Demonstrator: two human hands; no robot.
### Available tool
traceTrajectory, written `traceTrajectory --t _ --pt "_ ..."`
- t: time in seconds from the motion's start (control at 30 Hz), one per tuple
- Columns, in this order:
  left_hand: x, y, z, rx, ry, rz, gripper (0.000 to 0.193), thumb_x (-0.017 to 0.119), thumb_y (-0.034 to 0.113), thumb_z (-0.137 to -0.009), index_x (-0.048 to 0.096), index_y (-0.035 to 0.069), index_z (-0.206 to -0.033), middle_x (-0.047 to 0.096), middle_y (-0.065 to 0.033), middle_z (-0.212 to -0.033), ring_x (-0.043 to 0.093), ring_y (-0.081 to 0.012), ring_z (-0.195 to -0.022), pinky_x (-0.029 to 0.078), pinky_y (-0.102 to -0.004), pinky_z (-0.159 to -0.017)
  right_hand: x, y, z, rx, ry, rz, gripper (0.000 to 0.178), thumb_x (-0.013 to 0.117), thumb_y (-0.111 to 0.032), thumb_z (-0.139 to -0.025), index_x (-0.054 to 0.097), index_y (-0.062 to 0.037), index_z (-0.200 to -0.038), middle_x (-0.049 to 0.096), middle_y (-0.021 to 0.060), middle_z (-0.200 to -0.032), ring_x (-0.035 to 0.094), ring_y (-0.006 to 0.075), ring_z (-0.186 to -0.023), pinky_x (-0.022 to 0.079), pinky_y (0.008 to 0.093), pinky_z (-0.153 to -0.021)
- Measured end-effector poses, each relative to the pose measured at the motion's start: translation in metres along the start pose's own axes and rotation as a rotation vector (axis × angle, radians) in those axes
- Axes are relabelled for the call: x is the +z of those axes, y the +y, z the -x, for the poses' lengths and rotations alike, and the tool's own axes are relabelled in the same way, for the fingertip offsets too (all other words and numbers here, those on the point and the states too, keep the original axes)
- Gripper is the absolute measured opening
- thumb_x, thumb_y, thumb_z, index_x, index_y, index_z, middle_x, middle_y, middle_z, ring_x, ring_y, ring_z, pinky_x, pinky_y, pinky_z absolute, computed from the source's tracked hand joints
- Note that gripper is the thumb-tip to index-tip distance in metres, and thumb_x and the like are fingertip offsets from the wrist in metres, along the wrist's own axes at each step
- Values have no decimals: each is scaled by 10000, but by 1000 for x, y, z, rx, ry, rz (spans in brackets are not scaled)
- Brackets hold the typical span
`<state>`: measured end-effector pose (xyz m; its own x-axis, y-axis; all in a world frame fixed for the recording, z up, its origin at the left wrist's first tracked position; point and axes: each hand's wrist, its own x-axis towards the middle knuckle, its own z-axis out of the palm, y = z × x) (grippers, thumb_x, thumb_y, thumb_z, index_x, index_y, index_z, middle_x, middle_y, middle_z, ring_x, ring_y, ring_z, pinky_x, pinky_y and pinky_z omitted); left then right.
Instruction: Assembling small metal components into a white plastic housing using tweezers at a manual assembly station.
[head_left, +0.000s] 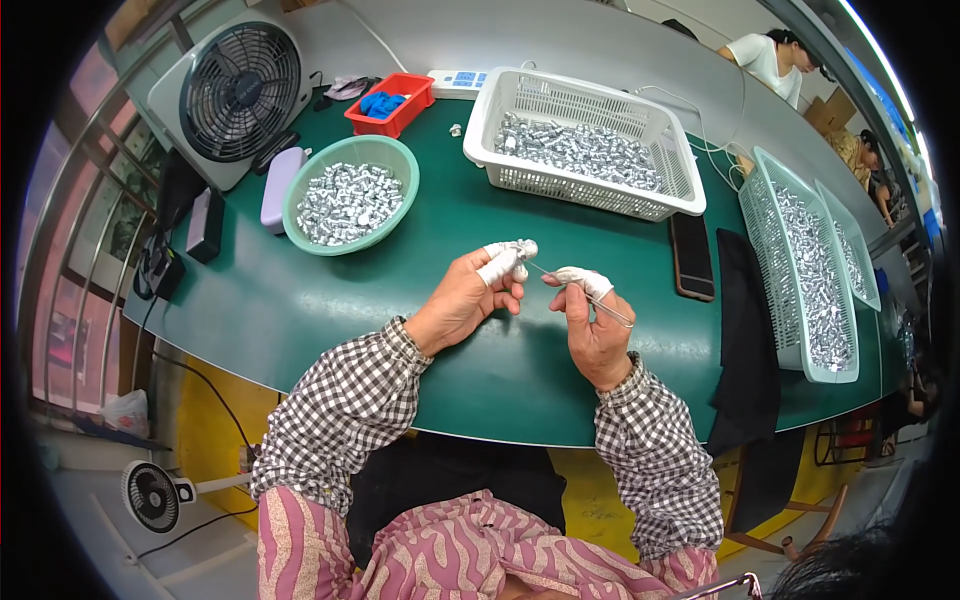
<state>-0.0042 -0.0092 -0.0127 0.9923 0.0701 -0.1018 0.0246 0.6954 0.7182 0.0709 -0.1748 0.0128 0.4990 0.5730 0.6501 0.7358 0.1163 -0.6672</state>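
My left hand (468,295), its fingertips wrapped in white tape, pinches a small silvery metal part (524,250) above the green table. My right hand (595,325), also taped at a finger, grips a thin metal pick (542,269) with a looped wire end. The pick's tip reaches toward the small part; whether it touches cannot be made out. Beyond my hands stands a white plastic basket (575,192) full of similar silvery parts (580,152). To the left is a pale green bowl (352,245) holding more of them.
A black phone (692,258) and a black cloth (745,340) lie to the right, beside a pale green basket (790,330) of metal parts. A box fan (240,90), a purple case (282,190) and a red tray (405,118) stand at the left and back. Two people are beyond the partition.
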Motion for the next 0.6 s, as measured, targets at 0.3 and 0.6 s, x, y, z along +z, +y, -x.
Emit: traceTrajectory --t 0.3,0.6 --pt "9 2 1 187 221 -494 269 553 87 -862 520 0 -1114 573 -34 -834 548 -85 -672 481 -208 -564 -2 2 0 41 -17 -5 131 455 -28 -889 544 46 -949 649 124 -851 589 128 -601 474 235 -545" --pt "10 2 1 116 208 -518 273 557 83 -857 523 6 -1117 565 -31 -777 539 -80 -634 473 -199 -553 5 8 -1 -36 -41 33 113 474 -10 -875 553 42 -935 648 119 -860 597 138 -584 465 236 -517"
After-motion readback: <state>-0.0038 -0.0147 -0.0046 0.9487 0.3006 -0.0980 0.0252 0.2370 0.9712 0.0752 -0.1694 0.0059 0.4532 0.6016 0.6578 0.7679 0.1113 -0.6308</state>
